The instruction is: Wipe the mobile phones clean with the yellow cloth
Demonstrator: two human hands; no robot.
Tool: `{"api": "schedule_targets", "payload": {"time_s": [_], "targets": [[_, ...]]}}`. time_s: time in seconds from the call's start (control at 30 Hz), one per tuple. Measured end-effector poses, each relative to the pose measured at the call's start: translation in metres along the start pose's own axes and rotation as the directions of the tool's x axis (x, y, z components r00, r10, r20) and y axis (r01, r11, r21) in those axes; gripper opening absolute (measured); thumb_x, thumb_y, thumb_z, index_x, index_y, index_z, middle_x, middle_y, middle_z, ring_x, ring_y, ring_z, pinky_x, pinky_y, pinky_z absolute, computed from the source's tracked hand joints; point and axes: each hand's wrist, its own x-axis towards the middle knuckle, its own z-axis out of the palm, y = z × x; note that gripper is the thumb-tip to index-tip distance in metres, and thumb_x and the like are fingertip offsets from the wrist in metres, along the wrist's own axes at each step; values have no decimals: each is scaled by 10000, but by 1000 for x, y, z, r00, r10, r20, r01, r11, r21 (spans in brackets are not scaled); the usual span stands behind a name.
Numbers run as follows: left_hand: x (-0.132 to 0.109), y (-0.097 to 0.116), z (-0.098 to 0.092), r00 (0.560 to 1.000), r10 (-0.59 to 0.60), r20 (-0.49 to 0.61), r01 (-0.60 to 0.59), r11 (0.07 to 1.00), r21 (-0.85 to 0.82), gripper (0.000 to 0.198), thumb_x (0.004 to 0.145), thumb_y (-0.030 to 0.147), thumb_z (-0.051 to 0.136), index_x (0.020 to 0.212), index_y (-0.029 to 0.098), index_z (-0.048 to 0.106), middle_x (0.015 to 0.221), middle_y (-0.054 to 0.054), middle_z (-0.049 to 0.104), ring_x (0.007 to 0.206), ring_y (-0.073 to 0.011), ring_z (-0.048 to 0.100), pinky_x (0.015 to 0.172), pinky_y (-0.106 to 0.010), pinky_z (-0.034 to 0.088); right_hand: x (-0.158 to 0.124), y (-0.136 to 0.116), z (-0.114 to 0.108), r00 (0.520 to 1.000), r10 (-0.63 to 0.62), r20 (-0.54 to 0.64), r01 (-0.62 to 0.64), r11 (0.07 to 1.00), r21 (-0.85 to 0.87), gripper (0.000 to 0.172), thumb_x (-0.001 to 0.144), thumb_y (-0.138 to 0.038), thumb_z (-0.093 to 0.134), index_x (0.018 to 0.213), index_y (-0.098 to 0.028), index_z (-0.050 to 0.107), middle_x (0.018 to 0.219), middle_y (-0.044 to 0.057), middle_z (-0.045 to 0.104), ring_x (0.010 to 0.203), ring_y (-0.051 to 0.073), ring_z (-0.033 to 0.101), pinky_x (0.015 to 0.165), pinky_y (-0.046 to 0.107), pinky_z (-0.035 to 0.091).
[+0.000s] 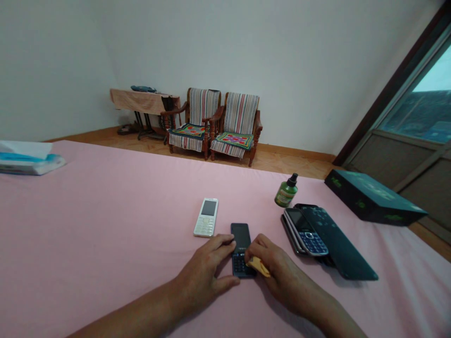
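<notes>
A dark keypad mobile phone lies face up on the pink cloth between my hands. My left hand holds it along its left side, fingertips at the screen's edge and thumb by the lower corner. Closed around a folded yellow cloth, my right hand presses at the phone's keypad, hiding part of the keys. A white keypad phone lies face up just beyond my left hand. To the right, a silver-edged phone with blue keys rests on other dark devices.
Beside the phones is a long dark panel. A green spray bottle with a black top stands behind them. At the right edge sits a black box; a white-and-blue packet lies far left. Two wooden chairs stand beyond the pink surface.
</notes>
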Motion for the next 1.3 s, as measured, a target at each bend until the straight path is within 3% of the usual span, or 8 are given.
{"api": "schedule_targets", "payload": {"time_s": [0.13, 0.3, 0.57, 0.7, 0.8, 0.87, 1.0, 1.3], "targets": [[0, 0, -1, 1000, -18, -13, 18, 1000, 6, 705, 671, 189, 855, 1307, 177, 551, 1355, -142, 524, 1231, -301, 502, 1060, -429, 408, 1, 0, -3, 996, -26, -82, 34, 995, 99, 346, 734, 73, 475, 912, -203, 584, 906, 8, 552, 819, 149, 542, 713, 243, 402], [-1, 6, -3, 991, 22, -132, -32, 997, -72, 618, 723, 316, 831, 1263, 209, 549, 1180, -109, 605, 1076, -277, 570, 948, -383, 465, 4, -8, 0, 990, 93, -106, -57, 951, 303, 46, 902, -233, 540, 895, -200, 510, 756, -25, 526, 667, 134, 476, 583, 227, 383], [-3, 17, -1, 993, 2, -118, -38, 951, -305, 107, 918, 204, 554, 891, 170, 651, 778, -34, 627, 699, -169, 582, 651, -249, 447, 3, -16, 16, 993, 100, -69, -71, 938, 340, 116, 888, -249, 561, 944, -210, 467, 782, -27, 528, 641, 118, 475, 545, 214, 394], [-1, 18, 0, 977, -99, -189, 12, 910, -414, 83, 887, 185, 598, 843, 159, 663, 754, -29, 644, 687, -166, 598, 646, -244, 453, -2, -21, 16, 984, -24, -179, 59, 980, 192, 516, 824, -129, 593, 1270, -254, 365, 1161, 63, 531, 989, 185, 558, 846, 319, 491], [0, 17, 1, 981, -112, -159, 12, 850, -527, 92, 878, 221, 636, 824, 150, 658, 758, -38, 657, 695, -174, 611, 659, -256, 468, -4, -24, 21, 947, -243, -209, 240, 970, -40, 753, 769, -110, 662, 1377, -291, 255, 1353, 95, 431, 1258, 259, 408, 1058, 437, 375], [0, 16, 2, 984, -114, -136, 9, 799, -602, 127, 877, 245, 652, 794, 148, 647, 763, -43, 657, 714, -181, 607, 672, -267, 474, -3, -22, 28, 937, -299, -183, 278, 951, -132, 718, 802, -93, 624, 1379, -296, 250, 1330, 99, 473, 1240, 262, 435, 1045, 453, 396], [2, 15, 2, 987, -130, -93, 27, 709, -705, 171, 873, 257, 675, 750, 143, 640, 766, -46, 655, 738, -182, 602, 703, -284, 478, 2, -14, 38, 970, -207, -130, 187, 970, -154, 572, 875, -26, 452, 1377, -256, 302, 1181, 116, 586, 1081, 245, 567, 892, 418, 516], [6, 14, 7, 978, -208, 32, 116, 408, -906, 267, 790, 356, 778, 766, 139, 626, 730, -37, 664, 686, -174, 618, 662, -292, 489, 1, -18, 28, 996, -74, -52, 75, 997, 18, 401, 906, -82, 440, 1257, -272, 477, 1025, 57, 616, 900, 183, 617, 782, 311, 505]]}}
